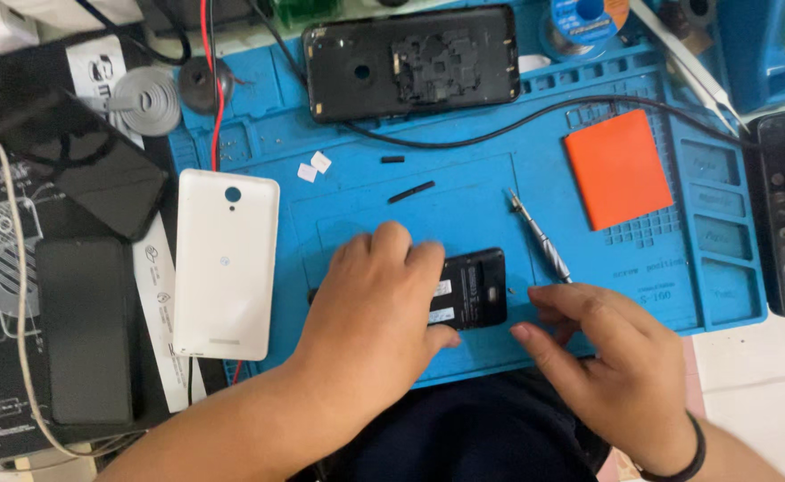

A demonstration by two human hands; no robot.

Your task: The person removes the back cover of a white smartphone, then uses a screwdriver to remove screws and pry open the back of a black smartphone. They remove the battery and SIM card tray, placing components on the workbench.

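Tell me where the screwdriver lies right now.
In the head view, the screwdriver lies on the blue repair mat, right of centre, between the orange pad and the black phone part, just above the right hand.

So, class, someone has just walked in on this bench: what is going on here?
A person is working over a blue repair mat. The left hand presses down on a black phone near the mat's front edge, while the right hand hovers beside it, fingers curled, holding nothing visible. A small screwdriver lies just behind. A white back cover lies to the left, and an opened phone shell at the back.
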